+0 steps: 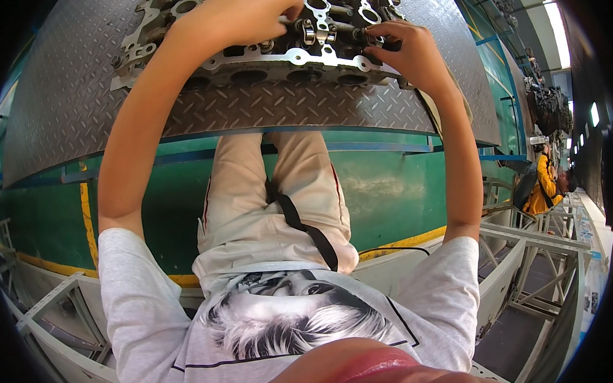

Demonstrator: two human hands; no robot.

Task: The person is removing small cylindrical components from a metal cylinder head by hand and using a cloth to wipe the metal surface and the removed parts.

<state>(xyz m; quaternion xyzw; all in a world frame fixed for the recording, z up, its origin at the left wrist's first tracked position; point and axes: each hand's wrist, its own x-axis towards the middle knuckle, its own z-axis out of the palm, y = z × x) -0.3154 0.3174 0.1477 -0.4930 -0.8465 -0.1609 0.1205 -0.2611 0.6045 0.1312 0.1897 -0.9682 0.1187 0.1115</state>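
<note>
A metal engine cylinder head (pixel 298 57) lies on the dark tread-plate tabletop (pixel 270 108), its upper side full of bores, bolts and small valve-train parts. My left hand (pixel 260 17) reaches over its middle, fingers curled down among the parts; what they grip is hidden. Just right of those fingers sits a shiny roller-like part (pixel 308 32). At the right end, my right hand (pixel 406 49) has thumb and forefinger closed around a small dark piece at the cylinder head, too unclear to name.
The table's near edge runs in front of my legs, with a blue rail (pixel 379 147) below it. Grey metal frames (pixel 524 241) stand at the right. A person in a yellow top (pixel 544 186) is farther off, near dark engine parts (pixel 550 109).
</note>
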